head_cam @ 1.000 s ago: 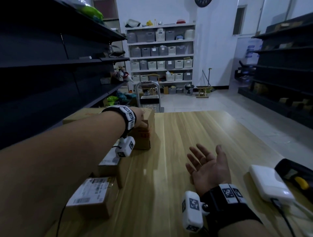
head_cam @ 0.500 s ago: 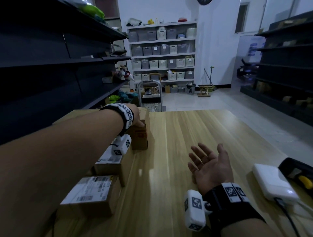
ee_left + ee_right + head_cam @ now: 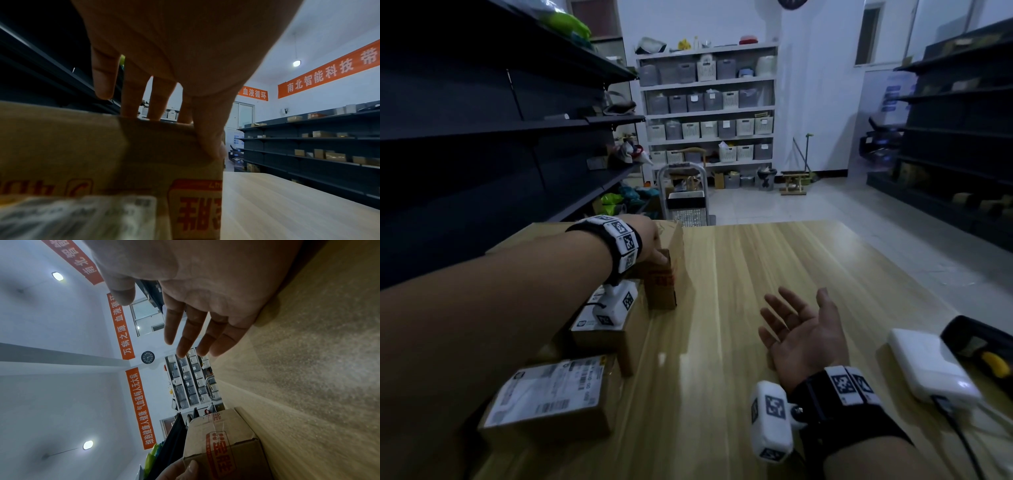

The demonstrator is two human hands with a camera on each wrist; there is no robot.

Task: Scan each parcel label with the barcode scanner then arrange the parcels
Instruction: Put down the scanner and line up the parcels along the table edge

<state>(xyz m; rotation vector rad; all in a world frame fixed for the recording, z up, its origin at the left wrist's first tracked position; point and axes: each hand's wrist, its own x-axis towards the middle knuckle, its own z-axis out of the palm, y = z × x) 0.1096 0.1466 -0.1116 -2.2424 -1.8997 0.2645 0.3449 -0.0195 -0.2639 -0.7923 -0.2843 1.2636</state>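
Note:
A small brown parcel (image 3: 661, 287) with red print stands at the far left of the wooden table (image 3: 774, 267). My left hand (image 3: 651, 244) grips its top; in the left wrist view the fingers (image 3: 135, 97) hook over the far edge and the thumb presses the near corner of the parcel (image 3: 148, 154). My right hand (image 3: 796, 320) lies palm up on the table with fingers spread and nothing in it. The black barcode scanner (image 3: 984, 349) with a yellow trigger lies at the right edge. Two labelled parcels (image 3: 548, 401) (image 3: 599, 330) sit near my left arm.
A white box-shaped device (image 3: 931, 363) with a cable lies beside the scanner. A large flat carton (image 3: 524, 236) sits at the table's far left corner. Dark shelving runs along both sides, and a metal trolley (image 3: 685, 192) stands beyond the table.
My left hand keeps its hold on the red-printed parcel, which has come slightly nearer to the labelled parcels. The right hand has stayed palm up in the same spot.

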